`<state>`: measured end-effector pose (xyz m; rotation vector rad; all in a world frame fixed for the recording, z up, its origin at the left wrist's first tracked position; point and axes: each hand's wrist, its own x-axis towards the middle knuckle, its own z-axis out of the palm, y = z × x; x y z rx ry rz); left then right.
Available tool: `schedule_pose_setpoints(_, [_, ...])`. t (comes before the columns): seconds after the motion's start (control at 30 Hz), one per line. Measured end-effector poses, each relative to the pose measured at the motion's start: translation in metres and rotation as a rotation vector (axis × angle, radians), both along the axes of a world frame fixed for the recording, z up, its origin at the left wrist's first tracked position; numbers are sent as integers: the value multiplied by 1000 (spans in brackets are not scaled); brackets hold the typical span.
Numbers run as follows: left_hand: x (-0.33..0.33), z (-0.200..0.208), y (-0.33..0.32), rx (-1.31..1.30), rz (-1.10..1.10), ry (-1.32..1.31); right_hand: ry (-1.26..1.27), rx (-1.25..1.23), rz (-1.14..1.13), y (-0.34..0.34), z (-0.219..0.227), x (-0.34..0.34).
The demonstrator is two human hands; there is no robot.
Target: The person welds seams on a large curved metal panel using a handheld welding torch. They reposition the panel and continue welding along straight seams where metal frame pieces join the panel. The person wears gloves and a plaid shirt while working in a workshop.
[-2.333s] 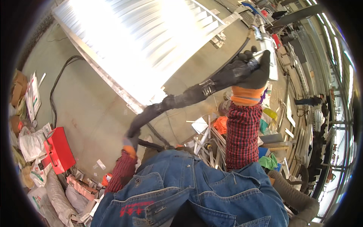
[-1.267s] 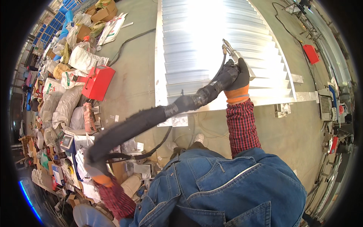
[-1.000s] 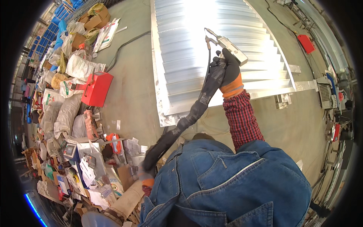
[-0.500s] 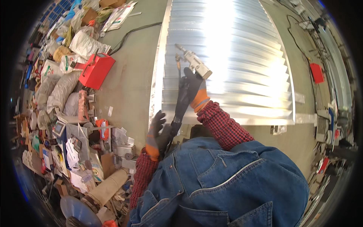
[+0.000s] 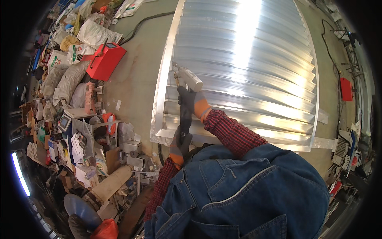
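Observation:
A silver, boxy welding gun [image 5: 191,79] with a thin nozzle and a brass-coloured fitting is in my right hand [image 5: 193,99], whose dark-gloved fingers close round its grip. Its nozzle points up and left, near the left rail of a large aluminium panel [image 5: 262,91] with slanted slats. From the grip a thick black cable [image 5: 185,117] runs down toward my body. Lower on it, my left hand [image 5: 181,145] is closed round the cable near the panel's near left corner. Both gloves are dark with orange cuffs.
A red box-shaped machine [image 5: 105,61] stands on the floor to the left, near plastic sacks [image 5: 71,85] and cluttered goods. A dark cable [image 5: 137,28] crosses the floor toward the panel. Another red item [image 5: 346,88] lies on the right beside a cable.
My left hand was open beside the cable and has closed on it. My right hand has carried the welding gun left and down, so its nozzle is now near the panel's left rail.

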<state>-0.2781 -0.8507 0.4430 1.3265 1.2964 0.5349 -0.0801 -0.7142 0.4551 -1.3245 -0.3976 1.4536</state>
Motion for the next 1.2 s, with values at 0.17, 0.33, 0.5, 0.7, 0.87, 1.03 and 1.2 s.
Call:
schedule_pose_setpoints(0.17, [-2, -7, 4, -51, 43, -54, 7, -12, -1, 9, -11, -1])
schedule_pose_setpoints(0.33, [-1, -19, 4, -153, 116, -137, -18, -10, 22, 13, -20, 0])
schedule_pose_setpoints(0.5, [-1, -21, 10, -158, 90, -99, 28, -19, -4, 18, -26, 0])
schedule_pose_setpoints(0.7, [3, -16, 17, -153, 69, -123, -10, -38, 11, 21, -22, 6])
schedule_pose_setpoints(0.87, [7, -11, 19, -145, 73, -106, -81, -40, 61, 24, -20, 9])
schedule_pose_setpoints(1.03, [11, -7, 19, -165, 114, -139, -78, -34, 64, 25, -23, 8])
schedule_pose_setpoints(1.2, [12, -9, 19, -195, 129, -118, -66, -22, 77, 27, -30, 8])
